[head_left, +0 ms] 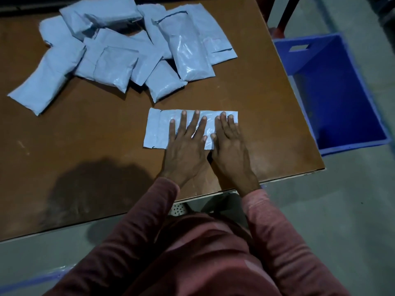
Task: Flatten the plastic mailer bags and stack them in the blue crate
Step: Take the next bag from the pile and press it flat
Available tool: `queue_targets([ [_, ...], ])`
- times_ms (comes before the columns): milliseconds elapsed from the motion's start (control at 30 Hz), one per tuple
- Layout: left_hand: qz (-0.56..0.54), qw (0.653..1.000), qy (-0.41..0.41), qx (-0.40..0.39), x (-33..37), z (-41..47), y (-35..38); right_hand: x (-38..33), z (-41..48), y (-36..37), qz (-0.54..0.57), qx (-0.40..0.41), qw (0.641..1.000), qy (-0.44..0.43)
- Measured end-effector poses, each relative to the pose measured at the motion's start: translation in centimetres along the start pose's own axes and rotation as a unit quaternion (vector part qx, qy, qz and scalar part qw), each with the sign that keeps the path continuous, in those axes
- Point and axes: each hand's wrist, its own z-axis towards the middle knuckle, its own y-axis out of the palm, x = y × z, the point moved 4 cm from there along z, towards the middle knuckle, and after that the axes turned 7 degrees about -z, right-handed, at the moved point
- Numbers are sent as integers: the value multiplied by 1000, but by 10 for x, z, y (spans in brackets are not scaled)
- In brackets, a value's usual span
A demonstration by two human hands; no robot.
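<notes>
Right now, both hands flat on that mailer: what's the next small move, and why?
Probably grip the right edge of the mailer bag with the right hand and lift it toward the blue crate. The bag already looks flat under the left hand and right hand, and the crate sits just right of the table, no bags visible inside.

Both hands are down flat, side by side: the left hand [186, 146] has its fingers fanned wide, the right hand [230, 144] keeps them close together. Thumbs almost meet in the middle.
</notes>
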Motion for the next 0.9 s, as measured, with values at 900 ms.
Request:
queue_targets([
  [900, 26, 994, -56, -91, 3, 2, -10, -16, 20, -2, -7, -123, 992, 36],
])
